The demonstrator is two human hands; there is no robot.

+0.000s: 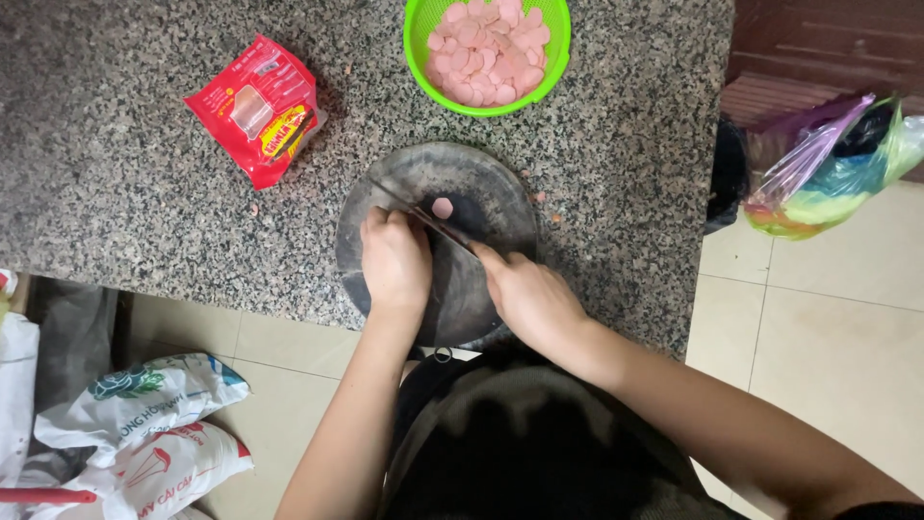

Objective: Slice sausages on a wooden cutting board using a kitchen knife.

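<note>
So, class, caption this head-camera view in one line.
Two hands slice pink sausage with a knife on a round dark board beside a green basket.

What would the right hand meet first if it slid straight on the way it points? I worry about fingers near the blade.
The right hand points up-left along the knife. First in line seems the left hand, then the pink sausage slice; depth is unclear.

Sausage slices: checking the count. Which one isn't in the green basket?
The lone pink slice on the dark round board, beside the knife; all others fill the green basket.
</note>
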